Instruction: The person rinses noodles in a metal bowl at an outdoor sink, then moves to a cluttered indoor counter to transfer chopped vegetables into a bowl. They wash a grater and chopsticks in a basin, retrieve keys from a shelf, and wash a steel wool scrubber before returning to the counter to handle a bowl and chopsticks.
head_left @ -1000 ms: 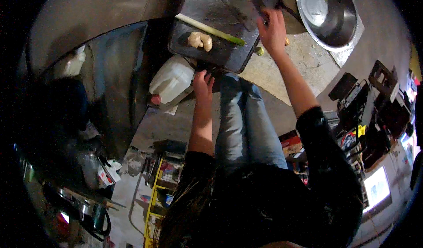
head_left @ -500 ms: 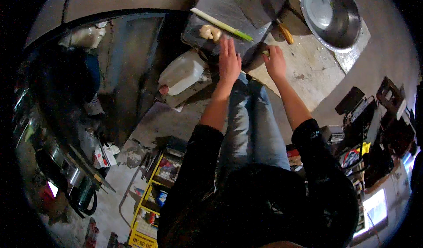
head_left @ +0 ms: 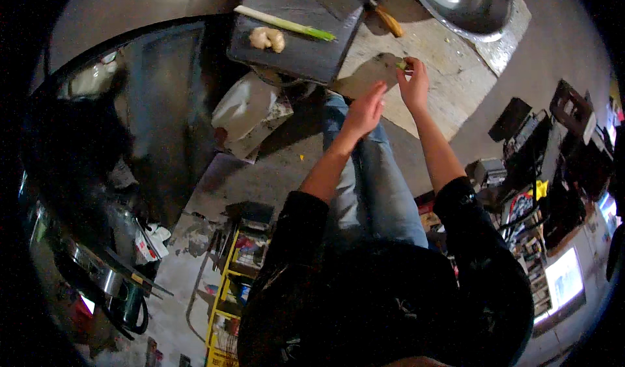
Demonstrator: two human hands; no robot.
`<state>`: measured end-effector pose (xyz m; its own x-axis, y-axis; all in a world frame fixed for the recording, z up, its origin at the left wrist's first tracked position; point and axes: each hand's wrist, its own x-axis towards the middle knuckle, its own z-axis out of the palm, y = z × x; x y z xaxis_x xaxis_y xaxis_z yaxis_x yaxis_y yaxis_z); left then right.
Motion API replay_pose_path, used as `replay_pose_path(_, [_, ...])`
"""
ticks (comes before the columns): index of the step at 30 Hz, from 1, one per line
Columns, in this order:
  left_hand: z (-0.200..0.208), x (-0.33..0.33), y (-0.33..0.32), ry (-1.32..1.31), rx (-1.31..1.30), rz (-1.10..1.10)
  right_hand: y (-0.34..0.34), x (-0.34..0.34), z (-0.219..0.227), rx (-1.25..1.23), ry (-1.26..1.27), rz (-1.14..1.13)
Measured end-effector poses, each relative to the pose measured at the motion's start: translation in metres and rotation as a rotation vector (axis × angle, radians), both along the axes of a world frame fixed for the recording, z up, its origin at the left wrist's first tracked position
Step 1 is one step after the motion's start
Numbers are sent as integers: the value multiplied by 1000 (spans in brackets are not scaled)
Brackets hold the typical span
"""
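Green scrap (head_left: 402,65) was pinched in the right hand (head_left: 414,84), lifted off the cutting board (head_left: 306,48). Left hand (head_left: 366,110), fingers flat and together, had withdrawn alongside, empty.

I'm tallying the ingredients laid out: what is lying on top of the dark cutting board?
On the dark cutting board lie a ginger root and a green stalk. Its far end runs out of view.

Your right hand (head_left: 415,84) pinches a small green bit (head_left: 402,65) too tiny for you to tell what it is. The metal bowl (head_left: 470,2) and the dark cutting board (head_left: 306,25) run off the top edge. The knife (head_left: 384,20) shows only its yellowish handle; its blade is lost in shadow.
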<state>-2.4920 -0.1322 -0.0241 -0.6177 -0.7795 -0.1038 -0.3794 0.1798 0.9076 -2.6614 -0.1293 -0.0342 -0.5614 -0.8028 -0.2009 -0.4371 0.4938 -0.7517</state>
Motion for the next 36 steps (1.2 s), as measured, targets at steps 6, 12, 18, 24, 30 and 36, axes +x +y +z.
replay_pose_path(6, [31, -4, -41, 87, 225, 382, 3, -34, 29, -66, 238, -16])
replay_pose_path(12, [71, -76, -123, 552, 549, 398, -41, -102, 66, -363, -28, -415])
replay_pose_path(18, [49, -212, -173, 782, 987, 506, -126, -208, 8, -381, -792, -700])
replay_pose_path(24, [-18, -297, -173, 588, 1188, 666, -143, -252, -69, 393, -26, -58])
replay_pose_path(30, [-24, -310, -182, 362, 1050, 751, -127, -192, 48, 24, -531, 93])
replay_pose_path(36, [18, -299, -187, -193, 175, 207, -103, -214, 59, 2, 100, 247])
